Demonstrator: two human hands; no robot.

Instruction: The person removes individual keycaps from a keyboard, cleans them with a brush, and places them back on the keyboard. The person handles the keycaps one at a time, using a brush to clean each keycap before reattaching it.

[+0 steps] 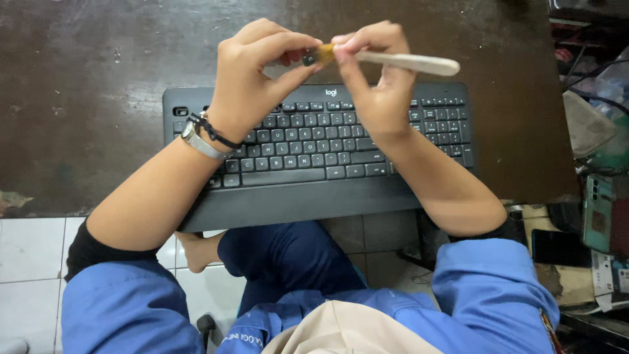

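Note:
A black keyboard (pixel 308 147) with a wrist rest lies on a dark wooden table (pixel 98 78), its front edge hanging over the table's rim. Above its top row, my right hand (pixel 377 78) holds a small brush with a pale wooden handle (pixel 409 62) that points right. My left hand (pixel 252 72), with a watch and black band at the wrist, pinches a small dark piece, perhaps a keycap, (pixel 308 59) against the brush's yellowish bristles (pixel 324 54). Both hands hover above the keys.
At the right edge of the view lie a green phone (pixel 597 213), a black phone (pixel 557 247), cables and clutter. White floor tiles (pixel 29 249) show under the table, along with my blue-trousered legs and a bare foot (pixel 196 252).

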